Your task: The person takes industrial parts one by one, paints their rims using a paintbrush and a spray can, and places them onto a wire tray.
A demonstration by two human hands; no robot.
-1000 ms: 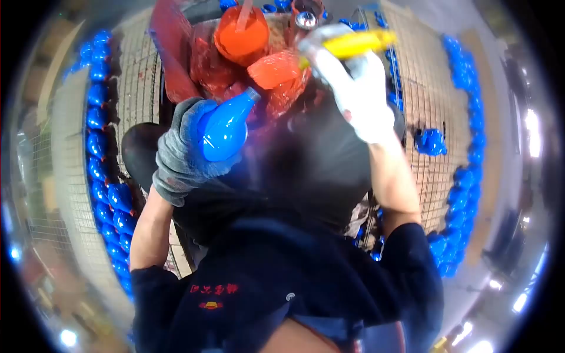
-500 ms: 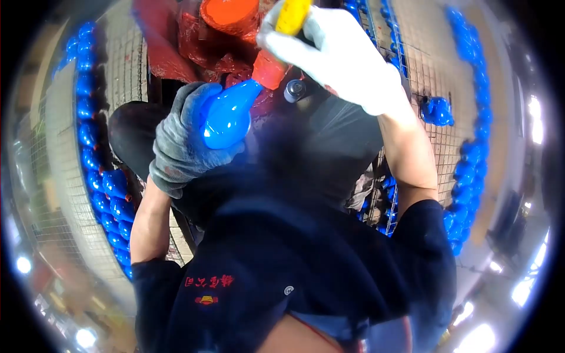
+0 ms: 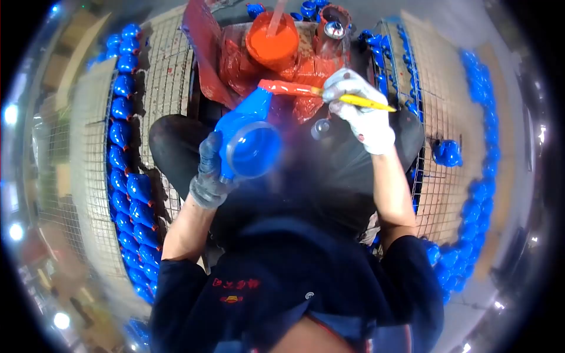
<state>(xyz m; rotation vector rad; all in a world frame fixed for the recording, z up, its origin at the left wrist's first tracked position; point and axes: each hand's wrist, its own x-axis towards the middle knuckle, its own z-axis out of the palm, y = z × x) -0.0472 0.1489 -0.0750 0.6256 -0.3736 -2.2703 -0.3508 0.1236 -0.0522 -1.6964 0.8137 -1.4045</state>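
My left hand (image 3: 210,173), in a grey glove, grips a glossy blue hollow piece (image 3: 242,120) with a narrow neck. Its wide round opening faces up toward me, and the neck points away. My right hand (image 3: 364,112), in a stained white glove, is closed around a paintbrush (image 3: 366,103) with a yellow handle. The brush's red-coated head lies nearly level and touches the tip of the neck. Just beyond stands a container of orange-red paint (image 3: 272,52) with a stick in it.
Rows of blue pieces (image 3: 122,110) line a wire-mesh rack on the left. More blue pieces (image 3: 479,203) line the right rack, with a single blue piece (image 3: 448,153) lying apart. A red-smeared can (image 3: 332,44) stands behind. A small clear round object (image 3: 321,129) is near my lap.
The blue piece has turned so its round opening now shows. My right hand has moved right and lower, and the brush has swung from steep to nearly level. The view has shifted.
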